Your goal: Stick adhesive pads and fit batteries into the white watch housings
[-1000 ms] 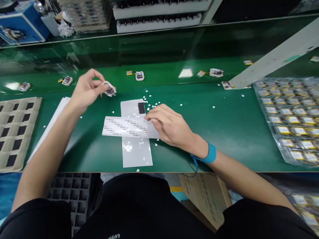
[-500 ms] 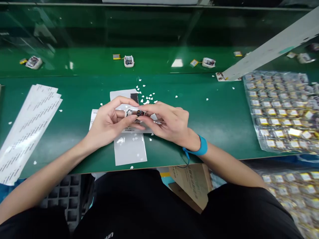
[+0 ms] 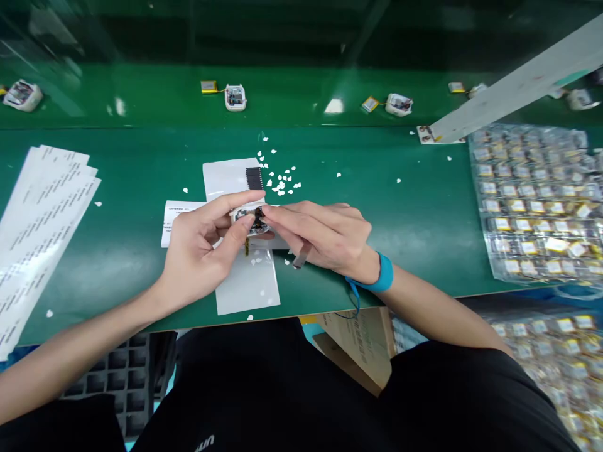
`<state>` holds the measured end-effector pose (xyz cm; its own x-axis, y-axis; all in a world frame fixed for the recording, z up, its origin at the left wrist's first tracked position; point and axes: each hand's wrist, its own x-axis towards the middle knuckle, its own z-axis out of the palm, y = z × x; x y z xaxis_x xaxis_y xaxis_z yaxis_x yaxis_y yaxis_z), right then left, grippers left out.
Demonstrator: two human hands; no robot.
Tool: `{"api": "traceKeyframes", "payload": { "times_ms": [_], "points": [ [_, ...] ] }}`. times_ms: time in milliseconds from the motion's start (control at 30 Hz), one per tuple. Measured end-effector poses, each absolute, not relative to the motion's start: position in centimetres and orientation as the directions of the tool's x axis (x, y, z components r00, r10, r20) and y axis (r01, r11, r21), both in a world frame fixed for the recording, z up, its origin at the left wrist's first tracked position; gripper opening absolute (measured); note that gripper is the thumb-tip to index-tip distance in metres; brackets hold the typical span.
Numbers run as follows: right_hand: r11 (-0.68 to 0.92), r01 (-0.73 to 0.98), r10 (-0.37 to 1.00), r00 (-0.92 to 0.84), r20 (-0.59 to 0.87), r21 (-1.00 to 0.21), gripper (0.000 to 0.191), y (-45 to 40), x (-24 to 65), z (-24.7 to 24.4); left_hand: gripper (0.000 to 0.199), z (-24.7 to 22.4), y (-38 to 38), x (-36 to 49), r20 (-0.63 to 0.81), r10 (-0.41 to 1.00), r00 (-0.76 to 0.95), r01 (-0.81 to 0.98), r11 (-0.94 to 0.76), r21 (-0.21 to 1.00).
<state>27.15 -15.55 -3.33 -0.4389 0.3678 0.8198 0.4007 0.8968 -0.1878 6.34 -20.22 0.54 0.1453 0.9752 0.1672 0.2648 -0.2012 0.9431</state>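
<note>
**Two-handed pinch at centre**

Small white plastic module (image 3: 249,220) with dark circuitry showing on its face, held in the air between both hands. Left hand (image 3: 200,251): grip closed on the module's near side, thumb and forefinger pressed against it. Right hand (image 3: 320,235): fingers together, fingertips (image 3: 268,213) touching the module's right end. Thin yellow-brown sliver (image 3: 246,247) hangs just below the module; too small to identify. Narrow grey strip (image 3: 301,256) sticks out under the right hand; cannot tell whether it is held.

Beneath the hands: glossy white backing sheet (image 3: 240,289), crossed by a printed white label strip (image 3: 179,225). Black serrated patch (image 3: 254,179) sits on the sheet's far end. White paper flecks (image 3: 282,182) lie scattered just beyond, too many to count.

Green desk (image 3: 400,213) offers open room right of the hands, up to a clear plastic pack of yellow-labelled batteries (image 3: 532,207), many cells. Left: a fanned stack of printed white strips (image 3: 42,213), several, overhanging the desk's near edge. Far raised step: four white modules fully visible, three small yellow cells. Blue wristband (image 3: 379,276) on right wrist, with a cord.
</note>
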Motion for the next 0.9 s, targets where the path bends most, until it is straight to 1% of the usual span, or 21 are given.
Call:
{"api": "traceKeyframes", "payload": {
  "times_ms": [100, 233, 300, 400, 500, 600, 667, 767, 833, 900],
  "points": [
    [0.884, 0.404, 0.411, -0.434, 0.802, -0.234, 0.017, -15.7, 27.1, -3.3, 0.029, 0.6, -20.4, 6.6, 0.196, 0.972, 0.133, 0.276, -0.226, 0.934],
    [0.874, 0.382, 0.454, -0.429, 0.781, -0.299, 0.026, -15.8, 26.9, -3.6, 0.028, 0.5, -20.7, 6.7, 0.242, 0.962, 0.126, 0.337, -0.271, 0.902],
    [0.870, 0.361, 0.477, -0.440, 0.761, -0.336, 0.026, -15.7, 27.0, -3.7, 0.028, 0.3, -20.7, 6.7, 0.273, 0.953, 0.133, 0.359, -0.303, 0.883],
    [0.872, 0.335, 0.483, -0.470, 0.739, -0.356, 0.027, -15.5, 27.1, -3.8, 0.026, -0.1, -20.6, 6.6, 0.289, 0.948, 0.133, 0.364, -0.318, 0.876],
    [0.877, 0.291, 0.481, -0.500, 0.720, -0.383, 0.028, -15.4, 27.3, -3.7, 0.020, -0.4, -20.4, 6.5, 0.290, 0.953, 0.093, 0.359, -0.304, 0.883],
    [0.858, 0.208, 0.504, -0.514, 0.694, -0.470, 0.021, -15.2, 27.2, -3.5, 0.020, -0.6, -20.3, 6.5, 0.264, 0.961, 0.085, 0.329, -0.277, 0.903],
    [0.815, 0.171, 0.559, -0.484, 0.673, -0.554, 0.013, -15.2, 27.0, -3.2, 0.019, -0.6, -20.2, 6.5, 0.263, 0.964, 0.050, 0.330, -0.264, 0.906],
    [0.734, 0.150, 0.654, -0.420, 0.629, -0.663, 0.013, -15.2, 26.6, -2.9, 0.015, -0.5, -20.0, 6.6, 0.334, 0.943, -0.005, 0.358, -0.310, 0.881],
    [0.713, 0.133, 0.675, -0.396, 0.623, -0.689, 0.011, -15.2, 26.4, -2.6, 0.011, -0.5, -19.9, 6.7, 0.378, 0.926, 0.006, 0.352, -0.356, 0.865],
    [0.713, 0.139, 0.679, -0.380, 0.628, -0.687, 0.007, -15.1, 26.4, -2.5, 0.011, -0.5, -19.8, 6.7, 0.400, 0.916, 0.014, 0.332, -0.381, 0.863]
  ]
}}
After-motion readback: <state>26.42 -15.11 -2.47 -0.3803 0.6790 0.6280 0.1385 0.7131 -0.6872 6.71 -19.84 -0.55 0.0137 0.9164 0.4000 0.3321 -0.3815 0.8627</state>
